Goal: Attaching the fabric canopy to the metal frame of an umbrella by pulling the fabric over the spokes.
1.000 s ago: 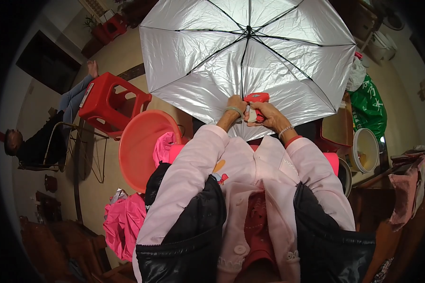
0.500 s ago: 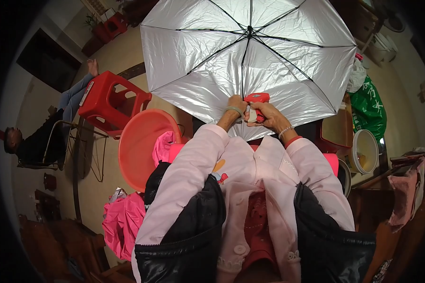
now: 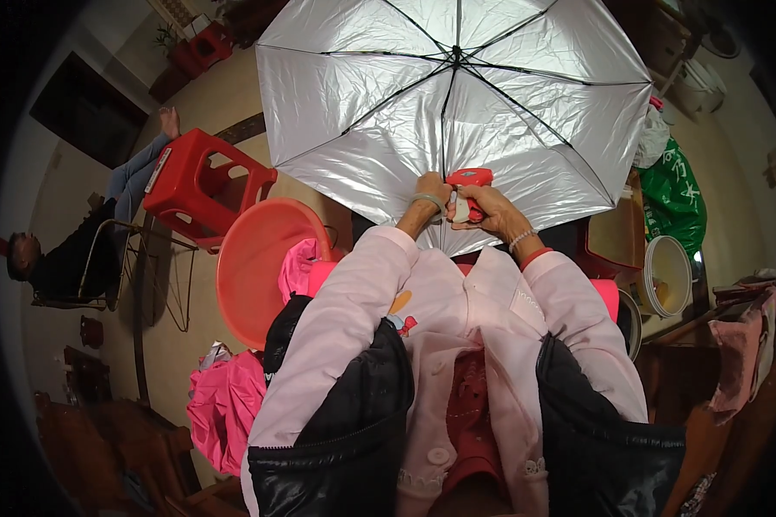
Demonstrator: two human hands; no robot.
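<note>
Both hands closed together on the red umbrella handle [image 3: 469, 181], held in front of the chest: left hand [image 3: 432, 191] wrapped on the handle's left side, fingers curled shut; right hand [image 3: 489, 209] clamped on its lower right, thumb on top. The open umbrella [image 3: 457, 103], silver inside with black ribs, spreads directly above the hands. An orange basin [image 3: 254, 271] lies lower left beside a red stool [image 3: 200, 185]

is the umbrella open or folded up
Open. The umbrella has its silver canopy spread wide with the dark ribs fanned out, and both hands grip its red handle.
</note>
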